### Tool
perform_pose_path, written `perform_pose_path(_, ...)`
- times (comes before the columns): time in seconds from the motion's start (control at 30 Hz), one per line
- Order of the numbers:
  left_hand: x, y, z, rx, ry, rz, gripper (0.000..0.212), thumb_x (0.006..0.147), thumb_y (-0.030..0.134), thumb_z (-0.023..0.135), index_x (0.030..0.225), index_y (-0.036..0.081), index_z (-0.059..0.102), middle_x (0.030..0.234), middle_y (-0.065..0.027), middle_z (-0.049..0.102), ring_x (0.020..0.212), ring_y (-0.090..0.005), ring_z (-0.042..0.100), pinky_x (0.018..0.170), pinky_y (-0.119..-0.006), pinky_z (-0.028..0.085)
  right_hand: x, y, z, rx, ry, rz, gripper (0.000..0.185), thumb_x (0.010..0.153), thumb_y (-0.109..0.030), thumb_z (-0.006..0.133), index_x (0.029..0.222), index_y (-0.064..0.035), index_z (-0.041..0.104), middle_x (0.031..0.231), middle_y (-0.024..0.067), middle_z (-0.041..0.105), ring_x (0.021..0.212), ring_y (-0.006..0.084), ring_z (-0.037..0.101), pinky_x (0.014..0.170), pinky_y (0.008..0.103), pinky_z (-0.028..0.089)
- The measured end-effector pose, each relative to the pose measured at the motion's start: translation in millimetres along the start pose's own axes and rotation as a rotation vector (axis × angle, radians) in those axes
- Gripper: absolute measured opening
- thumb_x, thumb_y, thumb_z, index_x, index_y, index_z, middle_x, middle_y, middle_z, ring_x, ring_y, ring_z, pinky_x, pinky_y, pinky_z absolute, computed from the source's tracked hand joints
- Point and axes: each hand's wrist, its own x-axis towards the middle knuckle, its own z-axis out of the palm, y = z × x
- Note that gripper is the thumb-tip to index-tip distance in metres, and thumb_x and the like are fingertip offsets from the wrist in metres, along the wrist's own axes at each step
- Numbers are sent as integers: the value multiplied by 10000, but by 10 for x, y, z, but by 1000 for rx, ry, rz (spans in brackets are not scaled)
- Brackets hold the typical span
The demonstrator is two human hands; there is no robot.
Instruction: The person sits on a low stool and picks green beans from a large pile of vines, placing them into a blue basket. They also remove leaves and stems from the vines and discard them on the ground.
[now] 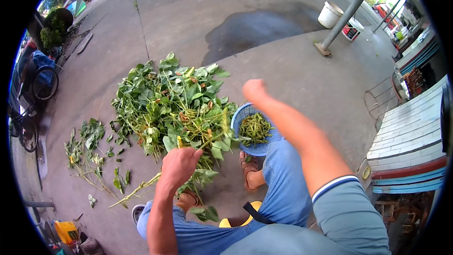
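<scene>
My left hand (180, 166) is closed around a bean plant stem (139, 188), whose bare end sticks out toward the lower left and whose leaves and pods reach to the right. Blurred, my right hand (255, 90) is curled above the far rim of a blue plastic basket (238, 114); whether it holds anything cannot be made out. Green bean pods (255, 129) lie inside the basket, beside my right knee. A big heap of uprooted bean plants (170, 102) spreads on the concrete in front of me.
Stripped stalks and loose leaves (90, 141) lie left of the heap. A wet patch (254, 28) darkens the concrete ahead. Beyond it, a white bucket (330, 15) stands near a metal post (348, 14). A wheeled cart (44, 81) is at the left; a white-tiled structure (412, 124) is at the right.
</scene>
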Motion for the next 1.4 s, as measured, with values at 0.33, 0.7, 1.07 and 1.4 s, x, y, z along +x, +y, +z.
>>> perform_pose_path(0.33, -48, -342, -415, -563, 193, -188, 523, 1012, 358, 571, 635, 28, 422, 582, 65, 305, 562, -62, 273, 470, -310, 248, -715, 108, -916, 2414, -257, 21, 186, 923, -258, 679, 890, -77, 655, 658, -47, 511, 495, 42, 423, 413, 203, 331)
perform_pose_path(0.7, -58, -292, -443, -812, 69, -225, 488, 1003, 379, 563, 618, 86, 501, 530, 80, 389, 466, -25, 309, 434, -243, 205, -679, -737, -1554, 2483, -139, -103, 344, 960, -153, 535, 1261, 2, 596, 985, 42, 659, 544, 27, 417, 450, 202, 316)
perform_pose_path(1.07, -163, -337, -478, -1091, -143, -201, 484, 1015, 360, 540, 607, 110, 469, 539, 69, 375, 469, -39, 264, 439, -249, 184, -721, -589, -1942, 2326, -352, -897, 524, 815, -67, 619, 1332, 9, 569, 1238, 107, 647, 945, 105, 603, 811, 250, 479)
perform_pose_path(1.4, -112, -352, -480, -1045, -209, -243, 476, 1013, 373, 556, 622, 108, 496, 547, 84, 379, 473, -30, 274, 442, -243, 203, -712, -432, -1808, 1696, -72, -845, 241, 892, -197, 682, 1057, -23, 667, 938, 83, 699, 868, 177, 647, 795, 327, 501)
